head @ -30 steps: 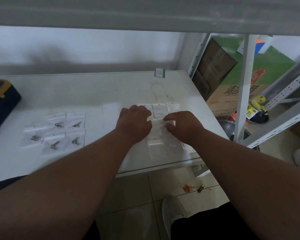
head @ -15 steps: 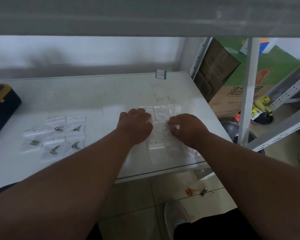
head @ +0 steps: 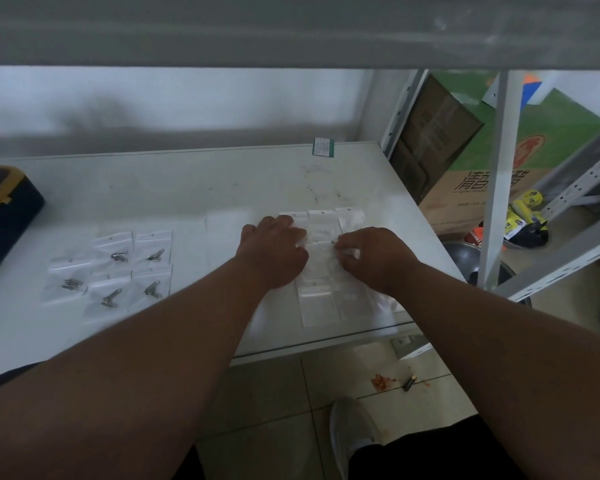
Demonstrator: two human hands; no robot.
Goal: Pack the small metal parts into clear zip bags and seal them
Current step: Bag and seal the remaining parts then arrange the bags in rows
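Several empty clear zip bags (head: 321, 299) lie in overlapping rows near the right front corner of the white table (head: 194, 188). My left hand (head: 274, 252) and my right hand (head: 378, 258) are both on this pile, fingers curled, pinching the top edge of one bag (head: 321, 252) between them. To the left, several sealed bags (head: 118, 268) lie flat in two rows, each holding a small metal part (head: 120, 256).
A black and yellow case (head: 4, 216) sits at the table's left edge. A small green-edged card (head: 323, 147) lies at the back. Right of the table stand a metal rack post (head: 499, 181), cardboard boxes (head: 465, 168) and a metal bowl (head: 465, 261). A shelf runs overhead.
Both hands stay on the bag pile; their fingers have shifted slightly along the top edge of the bag. The packed bags on the left have not moved.
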